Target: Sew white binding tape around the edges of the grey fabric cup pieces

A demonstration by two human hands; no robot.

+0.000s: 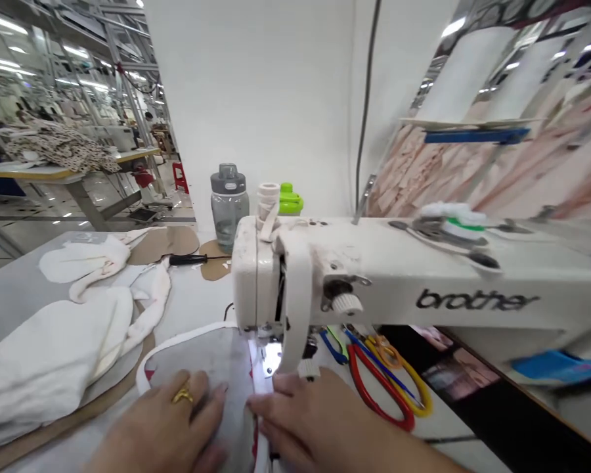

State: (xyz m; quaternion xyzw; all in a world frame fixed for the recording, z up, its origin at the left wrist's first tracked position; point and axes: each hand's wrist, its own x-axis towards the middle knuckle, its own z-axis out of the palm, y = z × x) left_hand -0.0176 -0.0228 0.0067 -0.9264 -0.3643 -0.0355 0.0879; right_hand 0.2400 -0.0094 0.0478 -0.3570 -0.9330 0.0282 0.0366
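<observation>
- The grey panel (201, 349), bordered by a white edge strip (192, 333), lies on the counter (192, 299), with its right margin at the head of the sewing machine (389, 276).
- The left hand (175, 417) rests left of the machine's head, fingers loosely spread on the panel, clasping nothing; uneven pressure could skew or pucker the cloth.
- The right hand (315, 410) lies close under the machine's head, fingers at the strip; whether they pinch it cannot be told. Fingertips this near the lit needle zone could be pricked if they advance with the cloth.
- The strip curves at the machine's left; a quick turn there could let it fold or slip off the margin.
- White cloth pieces (44, 348), farther left of the machine, could snag a swinging panel.
- Red-handled scissors (404, 418), beneath the machine's arm, could be knocked by the right forearm.
</observation>
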